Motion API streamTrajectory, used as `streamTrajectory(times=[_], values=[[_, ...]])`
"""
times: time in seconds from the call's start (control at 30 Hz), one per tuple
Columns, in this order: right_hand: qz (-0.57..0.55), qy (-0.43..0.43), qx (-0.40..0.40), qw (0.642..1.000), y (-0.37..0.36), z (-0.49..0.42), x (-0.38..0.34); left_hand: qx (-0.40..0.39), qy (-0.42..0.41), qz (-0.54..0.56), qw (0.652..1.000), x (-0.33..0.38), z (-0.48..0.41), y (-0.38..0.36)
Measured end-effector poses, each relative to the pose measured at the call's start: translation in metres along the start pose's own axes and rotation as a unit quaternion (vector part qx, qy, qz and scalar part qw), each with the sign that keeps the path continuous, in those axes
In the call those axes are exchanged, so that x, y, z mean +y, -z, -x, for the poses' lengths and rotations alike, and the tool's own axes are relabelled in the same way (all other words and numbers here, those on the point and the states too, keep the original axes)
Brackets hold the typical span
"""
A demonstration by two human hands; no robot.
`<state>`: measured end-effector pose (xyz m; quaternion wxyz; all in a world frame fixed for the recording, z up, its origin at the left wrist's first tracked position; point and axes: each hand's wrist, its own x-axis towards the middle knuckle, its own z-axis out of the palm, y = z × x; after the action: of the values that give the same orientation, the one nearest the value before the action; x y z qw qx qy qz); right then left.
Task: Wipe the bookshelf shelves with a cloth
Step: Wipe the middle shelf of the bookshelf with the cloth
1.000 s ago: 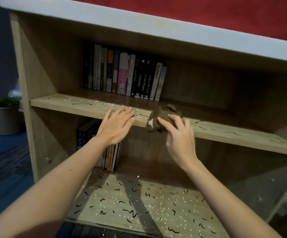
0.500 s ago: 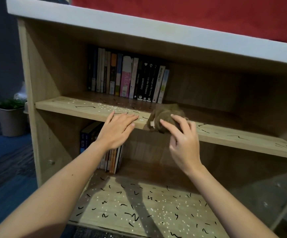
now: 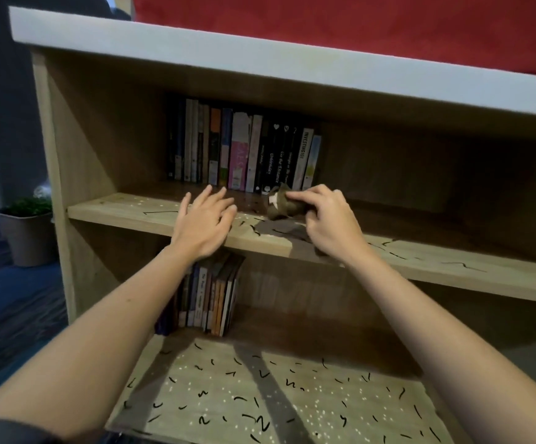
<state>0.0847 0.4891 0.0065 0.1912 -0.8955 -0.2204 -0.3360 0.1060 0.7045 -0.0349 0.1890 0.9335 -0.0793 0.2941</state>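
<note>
A crumpled olive-brown cloth (image 3: 281, 206) with a small white tag lies on the middle shelf (image 3: 436, 261) of a light wooden bookshelf. My right hand (image 3: 327, 219) holds the cloth, fingers curled over its top. Left of the cloth, my left hand (image 3: 205, 219) is flat over the same shelf with straight, spread fingers and holds nothing. The middle shelf and the bottom shelf (image 3: 292, 398) are strewn with black squiggles and white specks.
A row of upright books (image 3: 244, 152) stands at the back of the middle shelf, just behind both hands. More books (image 3: 209, 293) stand on the bottom shelf, left. A potted plant (image 3: 26, 232) sits on the blue floor at far left.
Both hands have reached further in over the middle shelf. My right hand went from resting on the cloth at the front edge to curling round it, deeper in, near the books.
</note>
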Motion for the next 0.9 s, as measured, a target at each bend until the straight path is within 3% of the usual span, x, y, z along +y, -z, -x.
streamTrajectory(times=[0.13,0.27,0.4,0.57,0.67,0.8,0.9], values=[[0.002,-0.102,-0.131,0.986,-0.034,-0.040,0.012,0.009,0.052,-0.047,0.997,-0.004,-0.013,-0.010],[0.003,-0.028,-0.189,0.981,-0.047,-0.041,-0.008,0.019,0.054,-0.044,0.997,-0.007,-0.013,-0.013],[-0.075,0.035,-0.247,0.965,-0.004,-0.021,-0.015,0.019,0.058,-0.049,0.997,-0.007,-0.014,-0.014],[-0.049,-0.038,-0.164,0.984,-0.010,-0.039,0.003,0.003,0.051,-0.041,0.998,-0.006,-0.013,-0.010],[0.005,-0.008,-0.168,0.986,-0.031,-0.019,-0.009,-0.005,0.044,-0.037,0.998,-0.006,-0.011,-0.007],[-0.032,0.034,-0.165,0.985,-0.002,0.018,-0.016,-0.005,0.034,-0.030,0.999,-0.007,-0.011,-0.008],[-0.053,0.004,-0.094,0.994,0.011,0.023,-0.003,-0.015,0.027,-0.029,0.999,-0.007,-0.010,-0.006]])
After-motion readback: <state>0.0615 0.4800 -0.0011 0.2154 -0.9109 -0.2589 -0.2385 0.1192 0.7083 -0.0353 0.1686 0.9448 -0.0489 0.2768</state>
